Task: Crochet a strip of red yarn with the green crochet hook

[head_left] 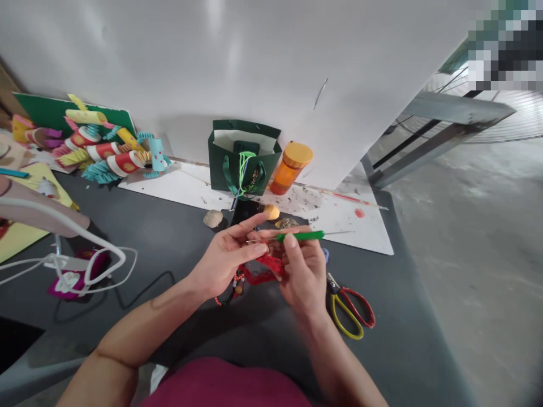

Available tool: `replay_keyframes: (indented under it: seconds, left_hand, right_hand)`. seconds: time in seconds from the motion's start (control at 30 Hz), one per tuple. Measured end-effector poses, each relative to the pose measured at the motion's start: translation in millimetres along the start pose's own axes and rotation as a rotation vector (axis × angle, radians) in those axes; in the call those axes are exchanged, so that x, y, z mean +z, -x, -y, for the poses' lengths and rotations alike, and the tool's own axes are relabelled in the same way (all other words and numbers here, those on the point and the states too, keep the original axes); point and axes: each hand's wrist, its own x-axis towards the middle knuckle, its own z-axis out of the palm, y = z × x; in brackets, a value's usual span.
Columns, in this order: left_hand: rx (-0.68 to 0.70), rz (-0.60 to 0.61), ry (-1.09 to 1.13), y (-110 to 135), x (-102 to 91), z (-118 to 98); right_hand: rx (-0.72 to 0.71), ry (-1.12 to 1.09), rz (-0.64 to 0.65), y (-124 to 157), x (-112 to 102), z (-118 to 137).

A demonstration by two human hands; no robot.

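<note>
Right hand (303,277) pinching crochet hook (301,236), left hand (223,260) open beside its tip, short red crochet strip (258,276) worked so far at 6 o'clock, scissors (348,308) at 4 o'clock

The crochet hook (300,236) has a smooth green plastic handle and metal shaft. The red yarn (266,270) looks matt.

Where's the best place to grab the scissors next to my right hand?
Grip the yellow handle loop and red handle loop of the scissors, coming from above on the side away from your right hand. They lie flat and splayed, with the pivot end pointing toward that hand.
</note>
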Motion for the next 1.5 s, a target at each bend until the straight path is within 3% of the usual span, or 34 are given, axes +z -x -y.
replay_keyframes:
  seconds: [0.1,0.23,0.3,0.53,0.6,0.73,0.83,1.0,1.07,1.17,1.23,1.3,1.5]
  left_hand:
    - [0.017,-0.051,0.007,0,0.9,2]
    - [0.047,-0.108,0.017,-1,1.5,3]
    - [0.030,-0.100,0.033,-1,1.1,3]
    - [-0.036,-0.075,0.052,-3,-6.1,2]
    - [-0.034,-0.077,0.028,-4,-7.6,1]
    - [-0.051,-0.016,0.001,-4,-7.4,-1]
    - [-0.046,0.034,-0.016,-3,-5.6,-1]
    - [-0.007,-0.002,-0.068,0,-2.1,2]
    - [0.011,-0.049,-0.061,1,-0.7,3]
    - [0.026,-0.117,-0.023,-1,1.1,3]
    - [0.012,-0.114,0.014,-2,1.3,3]
    - [-0.036,-0.090,0.044,-3,0.5,2]
    - [-0.097,-0.057,0.000,-4,-7.2,0]
  right_hand:
    - [-0.164,0.156,-0.009,5,0,-1]
    - [-0.590,0.387,0.123,3,-2,-2]
    - [-0.695,0.441,0.127,1,-1,-4]
    - [-0.406,0.399,-0.060,6,-1,-1]
    - [-0.294,0.294,-0.091,5,-2,1]
    - [-0.018,0.020,-0.069,-3,-2,5]
    - [0.068,-0.054,-0.024,-4,3,5]
    - [-0.098,0.125,-0.044,3,8,2]
    - [-0.251,0.244,-0.045,5,5,0]
    - [-0.578,0.417,0.065,4,-1,-5]
    - [-0.703,0.481,0.099,3,-3,-9]
    - [-0.675,0.448,0.067,3,-2,-11]
    - [-0.377,0.334,-0.049,9,1,-5]
